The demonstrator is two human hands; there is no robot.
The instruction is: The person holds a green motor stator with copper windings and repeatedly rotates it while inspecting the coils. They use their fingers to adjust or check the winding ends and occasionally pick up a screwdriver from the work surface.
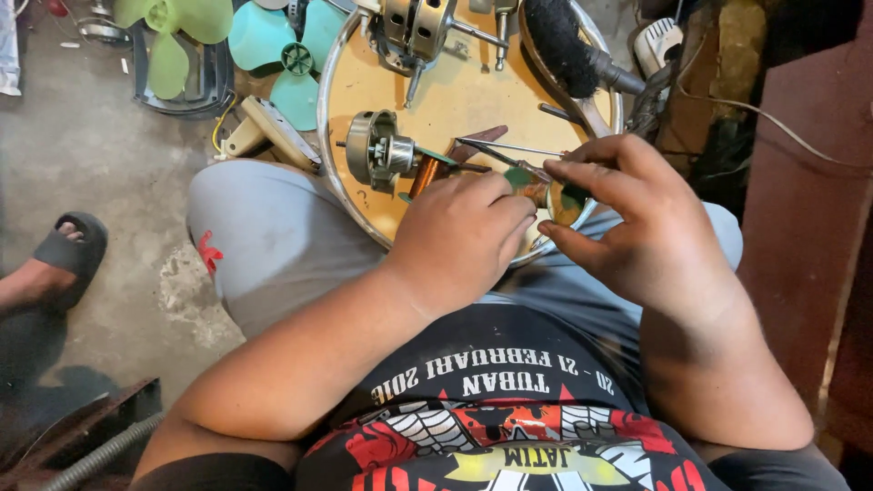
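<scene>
Head view. I see my left hand (459,238) curled over a small copper-wound coil (426,173), gripping it at the near edge of the round wooden tray (455,95). My right hand (650,223) pinches a thin screwdriver (509,155), its tip lying toward the coil. Just left, a fan motor (377,150) lies stripped; a second motor (414,27) sits far. Green fan blades (173,36) lie on the floor, far left. Dismantling looks done; I judge the coil work unfinished.

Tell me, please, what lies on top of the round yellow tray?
On the round yellow tray lie two fan motors, a black brush and a screwdriver. Both hands cover its near edge.
</scene>
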